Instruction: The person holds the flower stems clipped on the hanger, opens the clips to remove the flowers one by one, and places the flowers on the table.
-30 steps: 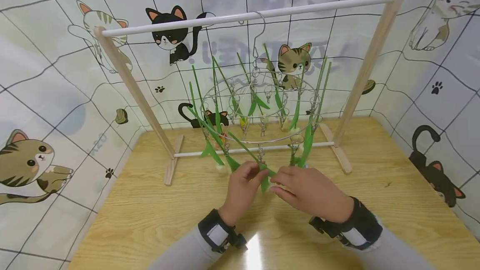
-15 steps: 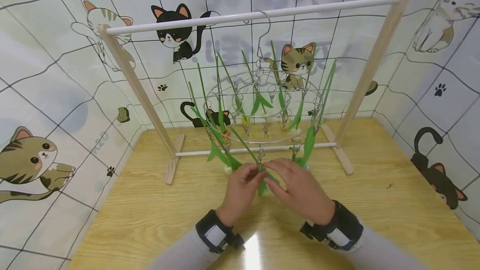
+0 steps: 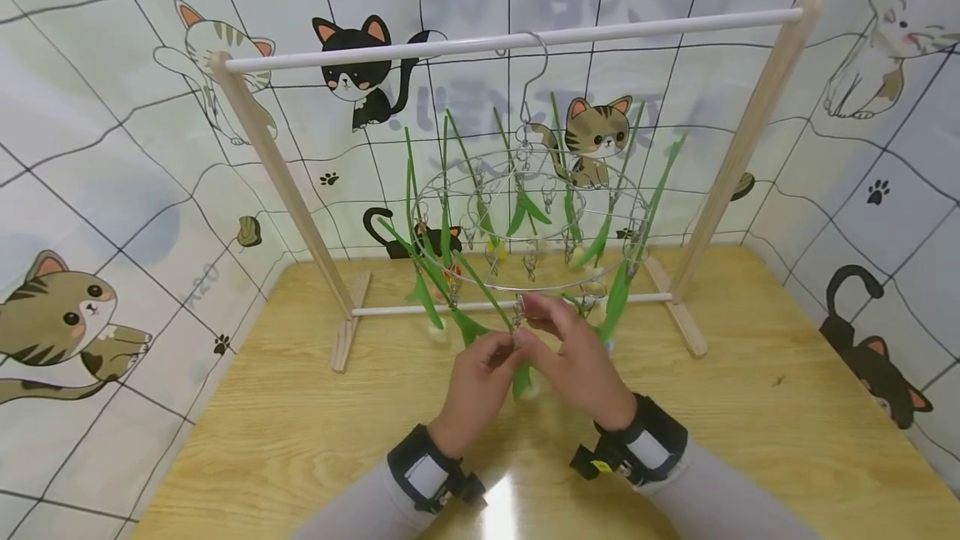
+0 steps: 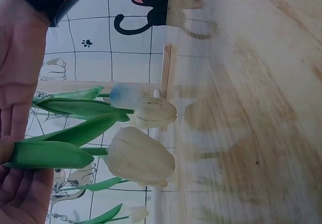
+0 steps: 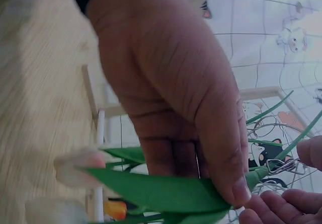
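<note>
Clock read from my fingertips in the head view, 12 towards the rack. My left hand (image 3: 477,390) comes in from 7, thumb and fingers together, clamped on the stem of a cream tulip (image 4: 140,157) at the leaf base. The tulip is upside down: bloom low over the worktop (image 3: 360,448), leaves at 6, stem slanting up to 11. My right hand (image 3: 581,365) lies at 4, thumb reaching to the left fingertips, forefinger beside a wire clip (image 3: 517,311) at 12. Cannot tell whether these fingers pinch the clip or only rest by it.

The clip hangs from the near rim of a wire ring hanger (image 3: 525,288), itself hooked over a white bar (image 3: 420,49) at 12, wooden posts at either end. More flowers hang head-down round the ring: a yellow bloom (image 3: 497,251) just short of 12, an orange bloom (image 3: 452,273) between 10 and 11. Left-wrist view: a second cream bloom (image 4: 156,112) behind mine, a bluish one (image 4: 127,94) next to it, partly blurred. Black strap (image 3: 423,465) on my left wrist, another (image 3: 652,444) on my right. Backdrop (image 3: 247,115) beyond: cats on a dark grid.
</note>
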Tool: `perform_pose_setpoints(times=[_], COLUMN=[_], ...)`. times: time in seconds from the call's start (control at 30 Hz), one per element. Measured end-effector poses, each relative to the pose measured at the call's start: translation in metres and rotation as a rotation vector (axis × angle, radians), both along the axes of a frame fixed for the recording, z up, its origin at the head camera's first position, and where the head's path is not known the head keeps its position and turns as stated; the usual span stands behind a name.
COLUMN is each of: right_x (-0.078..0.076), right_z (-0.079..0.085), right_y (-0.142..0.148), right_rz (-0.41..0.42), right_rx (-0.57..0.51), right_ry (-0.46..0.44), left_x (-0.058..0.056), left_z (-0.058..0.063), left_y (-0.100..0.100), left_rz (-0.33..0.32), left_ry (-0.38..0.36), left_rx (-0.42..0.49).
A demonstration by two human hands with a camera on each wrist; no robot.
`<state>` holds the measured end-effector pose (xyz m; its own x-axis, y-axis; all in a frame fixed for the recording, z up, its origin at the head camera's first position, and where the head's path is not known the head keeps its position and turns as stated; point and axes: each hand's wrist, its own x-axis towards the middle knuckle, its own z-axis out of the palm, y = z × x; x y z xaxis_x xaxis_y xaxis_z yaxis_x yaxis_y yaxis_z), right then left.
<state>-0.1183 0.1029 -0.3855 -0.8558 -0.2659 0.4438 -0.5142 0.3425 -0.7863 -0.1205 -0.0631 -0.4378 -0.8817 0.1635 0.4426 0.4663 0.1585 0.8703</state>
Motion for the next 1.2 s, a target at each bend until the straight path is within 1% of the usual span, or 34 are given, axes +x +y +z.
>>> perform_pose_setpoints(times=[0.07, 0.13, 0.27, 0.4, 0.53, 0.63, 0.93, 1.07, 1.2], right_x=[-0.004, -0.007, -0.012, -0.014, -0.016, -0.017, -0.017, -0.017, -0.018], right_z=[-0.002, -0.003, -0.004, -0.004, -0.003, -0.002, -0.001, -0.001, -0.001], right_y=[-0.003, -0.006, -0.009, -0.008, -0.006, -0.006, -0.004, -0.004, -0.004], right_rz=[0.037, 0.067, 0.118, 0.146, 0.145, 0.138, 0.11, 0.126, 0.129], right_rx=[-0.092, -0.174, -0.308, -0.389, -0.438, -0.468, -0.5, -0.512, -0.5], right_ry=[-0.076, -0.127, -0.179, -0.222, -0.263, -0.277, -0.26, -0.255, -0.239], left_x=[0.0, 0.001, 0.001, 0.001, 0.002, 0.001, -0.002, -0.002, -0.001], left_z=[-0.002, -0.003, -0.003, -0.001, 0.001, 0.0, -0.003, -0.002, -0.001], left_y=[0.0, -0.001, -0.001, 0.0, 0.0, -0.001, -0.001, -0.001, -0.002], left_rz=[0.006, 0.016, 0.021, 0.024, 0.012, 0.001, -0.016, -0.024, -0.025], left_ry=[0.003, 0.006, -0.011, -0.03, -0.029, -0.03, -0.047, -0.046, -0.041], left_rx=[0.001, 0.0, 0.007, -0.004, -0.008, -0.006, 0.002, -0.004, -0.003])
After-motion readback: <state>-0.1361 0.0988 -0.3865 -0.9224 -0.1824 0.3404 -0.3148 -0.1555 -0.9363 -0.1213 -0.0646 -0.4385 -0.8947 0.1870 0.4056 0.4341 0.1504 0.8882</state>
